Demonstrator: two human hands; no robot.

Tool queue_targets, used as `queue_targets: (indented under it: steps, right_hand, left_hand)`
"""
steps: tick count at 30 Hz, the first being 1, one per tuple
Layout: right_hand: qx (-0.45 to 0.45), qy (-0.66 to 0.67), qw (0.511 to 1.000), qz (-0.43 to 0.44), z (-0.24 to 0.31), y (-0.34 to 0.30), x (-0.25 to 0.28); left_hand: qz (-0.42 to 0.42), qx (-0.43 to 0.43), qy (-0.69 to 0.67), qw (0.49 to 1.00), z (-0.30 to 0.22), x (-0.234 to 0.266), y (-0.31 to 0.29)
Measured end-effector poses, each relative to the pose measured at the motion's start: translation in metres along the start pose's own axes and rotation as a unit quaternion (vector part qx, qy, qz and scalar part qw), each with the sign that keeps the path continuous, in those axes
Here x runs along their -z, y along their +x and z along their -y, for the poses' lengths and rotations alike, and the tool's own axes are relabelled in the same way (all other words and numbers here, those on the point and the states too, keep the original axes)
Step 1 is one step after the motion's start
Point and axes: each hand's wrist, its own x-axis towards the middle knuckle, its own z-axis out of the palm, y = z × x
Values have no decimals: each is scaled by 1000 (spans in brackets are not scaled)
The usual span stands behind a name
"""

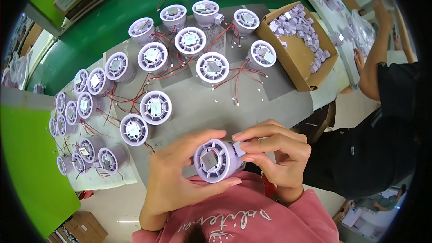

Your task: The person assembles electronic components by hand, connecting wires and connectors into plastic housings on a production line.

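Presently held one round lilac housing (227,171) at 6 o'clock, just below the view's centre, in the left hand (173,175), grasped with digits curved above and below. Pinched a small lilac block (239,149) between thumb and fingers of the right hand (285,153), at the housing's 2 o'clock side; could not tell whether joined. Saw a square silvery plate (209,160) within the housing's open face. Noted similar housings (155,108) from 8 round to 1 o'clock, several on a grey mat (193,108) among red wires (237,91). Recorded a cardboard box (281,61) of lilac blocks (294,24) at 2 o'clock.
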Motion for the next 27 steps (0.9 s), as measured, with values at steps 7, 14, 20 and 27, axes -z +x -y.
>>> queue_targets:
  steps: [7,14,20,27]
  right_hand:
    - [13,26,999,-39,-1,-10,-6]
    - [46,39,996,-72,1,-11,-9]
    - [24,23,998,-51,9,-10,-8]
    - [54,-53,996,-38,18,-10,-9]
  left_hand:
    - [-7,-35,15,999,-5,1,-1]
    - [-5,-31,1,1000,-13,1,-4]
    - [-21,-60,7,998,-11,-1,-4]
    - [-42,-128,24,991,-8,-1,-1]
